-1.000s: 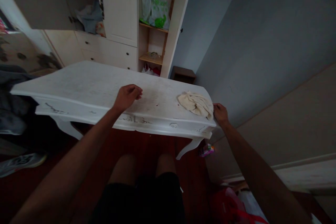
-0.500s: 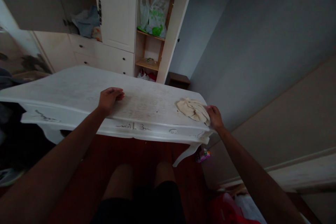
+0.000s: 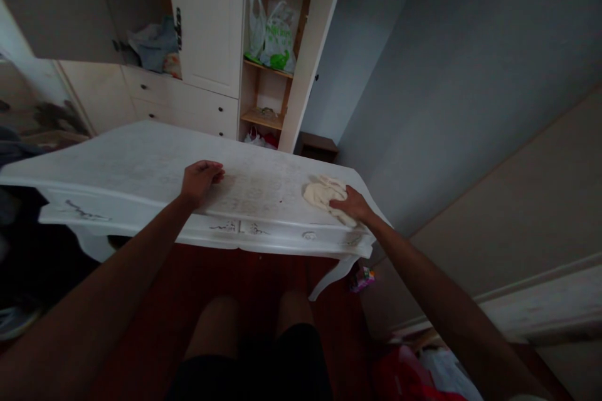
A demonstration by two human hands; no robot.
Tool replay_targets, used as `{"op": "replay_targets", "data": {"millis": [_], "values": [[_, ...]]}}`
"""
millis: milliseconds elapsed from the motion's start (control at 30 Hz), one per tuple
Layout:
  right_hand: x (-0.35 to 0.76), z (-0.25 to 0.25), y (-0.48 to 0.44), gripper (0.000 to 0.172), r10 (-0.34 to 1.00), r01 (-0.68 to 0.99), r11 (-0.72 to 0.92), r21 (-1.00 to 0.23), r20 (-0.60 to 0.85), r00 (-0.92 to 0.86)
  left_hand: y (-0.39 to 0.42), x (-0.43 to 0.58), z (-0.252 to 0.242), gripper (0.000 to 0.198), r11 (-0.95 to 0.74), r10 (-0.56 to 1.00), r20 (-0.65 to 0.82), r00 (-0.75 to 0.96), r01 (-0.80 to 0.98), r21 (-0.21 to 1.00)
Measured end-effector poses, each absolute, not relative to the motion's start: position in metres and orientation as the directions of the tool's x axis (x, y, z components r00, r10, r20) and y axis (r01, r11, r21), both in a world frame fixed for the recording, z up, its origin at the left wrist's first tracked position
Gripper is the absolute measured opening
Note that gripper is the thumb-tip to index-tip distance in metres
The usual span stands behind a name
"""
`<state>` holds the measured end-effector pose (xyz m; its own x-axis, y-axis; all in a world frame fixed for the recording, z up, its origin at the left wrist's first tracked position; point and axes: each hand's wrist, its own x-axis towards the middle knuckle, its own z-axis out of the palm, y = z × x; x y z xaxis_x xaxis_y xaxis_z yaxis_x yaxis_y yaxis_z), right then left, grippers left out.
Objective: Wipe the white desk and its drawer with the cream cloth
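Observation:
A white table (image 3: pixel 141 150) with carved drawer fronts and curved legs stands before me. Its top carries grey smudges, and a small dark speck lies near the front middle. On the right end, my right hand (image 3: pixel 352 202) grips a crumpled cream cloth (image 3: pixel 322 193), thumb on top, the cloth resting on the tabletop. My left hand (image 3: pixel 200 180) is over the front half of the table, left of the middle, with its fingers curled together. Whatever those fingers hold, if anything, is hidden.
Behind the table stands a cream wardrobe (image 3: pixel 207 25) with open doors, plastic bags (image 3: pixel 277 37) on a shelf and folded clothes (image 3: pixel 155 44). A small brown box-like piece (image 3: pixel 318 145) sits by the grey wall. On the floor at right are a pink box (image 3: pixel 362 279) and red bags (image 3: pixel 399 373).
My right hand has moved left from the cloth's right edge onto it and now grips it. The cloth has shifted slightly left. My left hand has barely moved.

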<state>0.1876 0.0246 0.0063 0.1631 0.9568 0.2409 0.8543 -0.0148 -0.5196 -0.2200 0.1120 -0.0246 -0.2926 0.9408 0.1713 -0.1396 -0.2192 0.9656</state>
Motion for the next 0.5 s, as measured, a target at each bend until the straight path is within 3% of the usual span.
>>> {"op": "replay_targets", "data": {"millis": [100,200,300,400,500], "values": [[0.157,-0.003,-0.008,0.052,0.904,0.895,0.161,-0.417,0.426,0.036,0.110,-0.219,-0.024,0.010,-0.217,0.941,0.172,-0.291,-0.129,0.968],[0.122,-0.022,-0.050,0.077,0.813,0.865,0.373,-0.335,0.568,-0.131,0.108,-0.219,-0.023,0.010,-0.215,0.942,0.175,-0.286,-0.118,0.969],[0.092,-0.051,-0.088,0.086,0.753,0.843,0.497,-0.206,0.586,-0.301,0.107,-0.219,-0.023,0.011,-0.224,0.941,0.191,-0.279,-0.092,0.970],[0.074,-0.082,-0.104,0.082,0.724,0.817,0.567,-0.104,0.535,-0.435,0.107,-0.219,-0.024,0.010,-0.225,0.940,0.195,-0.279,-0.081,0.971],[0.068,-0.106,-0.092,0.078,0.693,0.815,0.577,-0.047,0.557,-0.458,0.108,-0.219,-0.026,0.009,-0.229,0.941,0.201,-0.274,-0.074,0.971]]}}
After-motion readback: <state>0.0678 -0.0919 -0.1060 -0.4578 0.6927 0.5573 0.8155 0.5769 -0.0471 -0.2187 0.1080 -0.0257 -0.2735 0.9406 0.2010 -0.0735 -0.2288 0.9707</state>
